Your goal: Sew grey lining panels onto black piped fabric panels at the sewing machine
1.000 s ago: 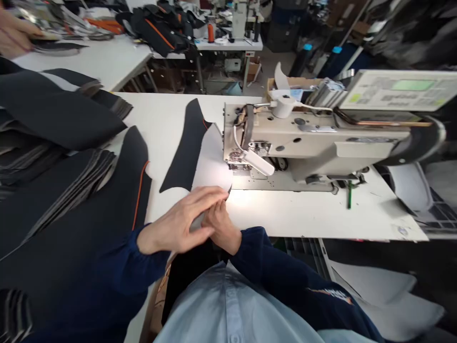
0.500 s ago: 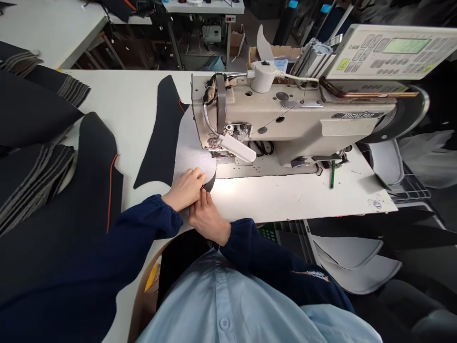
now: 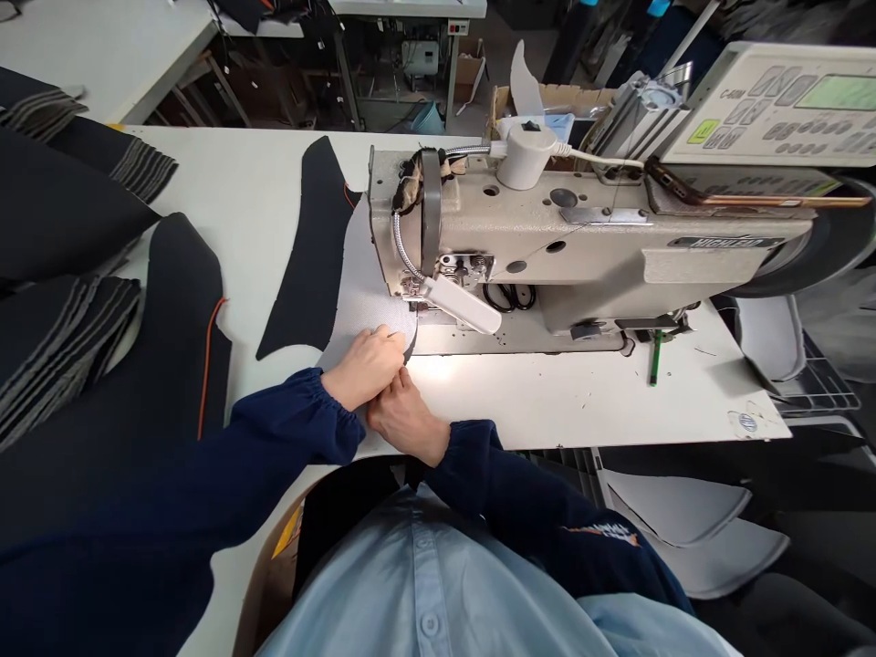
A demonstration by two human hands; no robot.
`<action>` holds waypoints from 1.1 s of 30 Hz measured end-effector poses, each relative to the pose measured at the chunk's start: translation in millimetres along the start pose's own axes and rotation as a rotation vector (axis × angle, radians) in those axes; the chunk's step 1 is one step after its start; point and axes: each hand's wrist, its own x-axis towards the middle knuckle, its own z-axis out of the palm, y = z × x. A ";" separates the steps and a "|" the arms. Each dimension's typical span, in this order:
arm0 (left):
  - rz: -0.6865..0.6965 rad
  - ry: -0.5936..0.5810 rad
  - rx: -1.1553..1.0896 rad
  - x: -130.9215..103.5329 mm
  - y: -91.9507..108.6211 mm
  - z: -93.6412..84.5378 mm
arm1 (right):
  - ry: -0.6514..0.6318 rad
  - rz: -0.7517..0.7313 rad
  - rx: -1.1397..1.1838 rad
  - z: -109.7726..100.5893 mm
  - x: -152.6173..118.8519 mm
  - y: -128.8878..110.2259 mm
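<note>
A light grey fabric panel [image 3: 362,265] with a dark layer at its curved right edge lies under the head of the sewing machine [image 3: 493,219]. My left hand [image 3: 368,365] rests on the panel's near part, its fingers curled and closed at the right edge. Just below and to the right, my right hand [image 3: 409,418] is closed with bent fingertips at the same edge, touching the left. The pinched stretch of edge is hidden under the fingers. A black fabric piece [image 3: 301,265] lies left of the grey panel, partly beneath it.
Black cut pieces with an orange cord [image 3: 209,365] and layered stacks [image 3: 65,347] cover the left side of the white table [image 3: 520,401]. A green pen [image 3: 655,358] stands by the machine's base. A control panel [image 3: 787,105] sits above, and grey padded pieces [image 3: 684,502] lie lower right.
The view has shifted, so the machine appears further right and larger. Both hands have moved slightly right together, still closed at the panel edge, and more grey fabric shows left of my left hand.
</note>
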 end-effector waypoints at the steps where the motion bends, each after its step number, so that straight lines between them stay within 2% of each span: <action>1: 0.002 -0.010 -0.008 3.3 -1.5 -0.7 | -0.005 -0.007 0.004 0.0 1.5 3.8; 5: 0.014 -0.010 -0.037 13.4 -7.1 1.5 | -0.017 0.005 -0.002 -2.2 4.6 10.9; 11: 0.010 0.008 -0.006 14.7 -7.2 0.5 | 0.054 -0.048 0.050 0.9 -3.6 0.8; 14: 0.006 -0.020 0.027 14.4 -6.7 -4.8 | 0.108 0.007 0.019 2.4 -6.8 -0.7; 17: 0.012 -0.025 0.045 15.8 -7.3 -6.5 | 0.107 0.055 0.031 2.8 -5.6 2.3; 24: 0.000 0.017 0.001 24.8 -9.4 2.0 | 0.099 0.091 0.044 9.3 -1.8 13.6; 30: -0.106 0.047 -0.103 44.4 -8.1 3.3 | 0.082 0.099 0.039 15.2 1.5 23.5; 33: -0.146 0.029 -0.169 42.0 -10.9 2.7 | 0.102 0.116 0.029 18.0 -0.6 24.9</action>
